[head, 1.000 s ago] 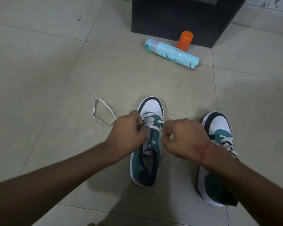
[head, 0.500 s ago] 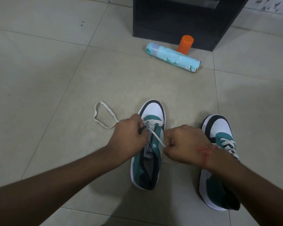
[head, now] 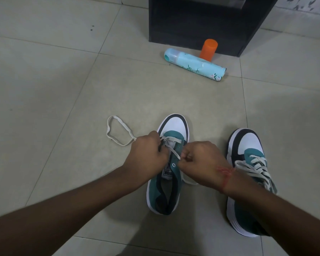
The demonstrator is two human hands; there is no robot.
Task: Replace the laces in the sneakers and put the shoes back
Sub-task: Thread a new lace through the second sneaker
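Two sneakers on the tiled floor (head: 81,80), both teal/white/black. The dark cabinet (head: 201,24) sits well beyond the hands, with a pale blue spray can (head: 195,64) lying in front of it and an orange cap (head: 208,50) just behind the can.

The unlaced sneaker (head: 171,169) is directly under both hands and has only its toe-end eyelets threaded. The laced sneaker (head: 248,174) sits outboard of the right wrist, looks done, and nothing is touching it.

The left hand (head: 148,156) is clenched at the sneaker's left eyelet row, apparently pinching the white lace (head: 171,148) there; the exact finger contact is hidden. The right hand (head: 199,161) is fisted on the other run of lace, pinching it near the thumb. The lace between the two grips runs taut on a diagonal across the tongue.

Slack: a loop of lace lies on the floor outboard of the left hand, and a shorter tail trails out below the right fist.

My read is mid-lacing, second or third cross. To do it well:
- pull both ends evenly so the tails stay matched; the left looks longer now
- keep the lace flat, not twisted, before the next eyelet (head: 174,164)
- hold the tongue centred while tightening
- feed the tip from the same side each row

Main risk is the floor loop snagging or knotting.
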